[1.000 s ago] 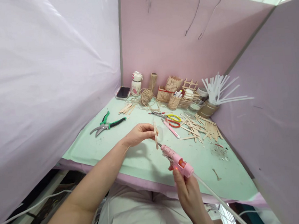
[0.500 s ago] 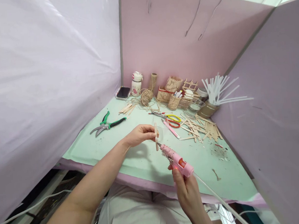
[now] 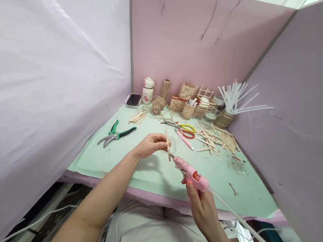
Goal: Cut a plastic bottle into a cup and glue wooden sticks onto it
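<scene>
My left hand [image 3: 155, 144] pinches a wooden craft stick [image 3: 169, 150], held nearly upright above the table. A small clear plastic piece [image 3: 175, 145] shows just behind the stick; whether it is attached to it I cannot tell. My right hand [image 3: 201, 200] is wrapped round the handle of a pink glue gun [image 3: 191, 173]. The gun's metal nozzle is at the lower part of the stick, touching or very close to it. A long white glue stick [image 3: 238, 218] sticks out of the gun's back end toward me.
Green-handled pruning shears [image 3: 116, 134] lie at left. Scissors [image 3: 186, 132], a pink pen-like tool [image 3: 185, 139] and scattered craft sticks [image 3: 211, 137] lie at right. Along the back stand a bottle [image 3: 148, 91], twine [image 3: 158, 105], wooden containers [image 3: 188, 110] and a holder of white glue sticks [image 3: 225, 118].
Both hands stay almost where they were. The craft stick has tilted slightly, its lower end shifting a little up against the nozzle; the view has moved slightly.
</scene>
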`<state>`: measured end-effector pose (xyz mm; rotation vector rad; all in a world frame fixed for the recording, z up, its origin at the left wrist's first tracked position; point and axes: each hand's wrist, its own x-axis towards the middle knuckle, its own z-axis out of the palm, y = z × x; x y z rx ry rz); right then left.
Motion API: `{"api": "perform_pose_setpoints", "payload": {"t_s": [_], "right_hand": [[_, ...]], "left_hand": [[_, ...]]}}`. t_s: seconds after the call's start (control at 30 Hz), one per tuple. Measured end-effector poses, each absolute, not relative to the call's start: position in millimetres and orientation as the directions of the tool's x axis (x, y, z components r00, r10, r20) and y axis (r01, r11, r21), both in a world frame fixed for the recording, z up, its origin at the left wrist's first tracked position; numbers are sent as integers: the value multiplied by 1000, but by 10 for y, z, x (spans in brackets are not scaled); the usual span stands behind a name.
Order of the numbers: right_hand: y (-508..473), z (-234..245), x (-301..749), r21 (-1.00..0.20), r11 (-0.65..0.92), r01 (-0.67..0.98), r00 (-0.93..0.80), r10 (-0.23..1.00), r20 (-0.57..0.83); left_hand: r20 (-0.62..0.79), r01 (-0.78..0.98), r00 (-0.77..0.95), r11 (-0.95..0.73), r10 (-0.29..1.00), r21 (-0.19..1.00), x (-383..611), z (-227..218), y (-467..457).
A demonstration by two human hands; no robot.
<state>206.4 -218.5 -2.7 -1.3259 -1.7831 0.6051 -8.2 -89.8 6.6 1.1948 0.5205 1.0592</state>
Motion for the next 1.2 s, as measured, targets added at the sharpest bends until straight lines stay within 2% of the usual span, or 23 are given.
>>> {"api": "perform_pose_setpoints", "payload": {"t_s": [0.47,0.63,1.2], "right_hand": [[-2182,-41,2063,-782,325,532,-94,940,327],[-2198,-78,2128,-812,281,512,-37,951,305],[-2223,-55,2124,-783,300,544,-80,948,308]], "left_hand": [[178,-337,489,-3,854,941,-70,75,-920],[186,-358,465,-8,865,934,-72,68,-908],[180,-346,483,-3,857,938,-85,76,-914]]}}
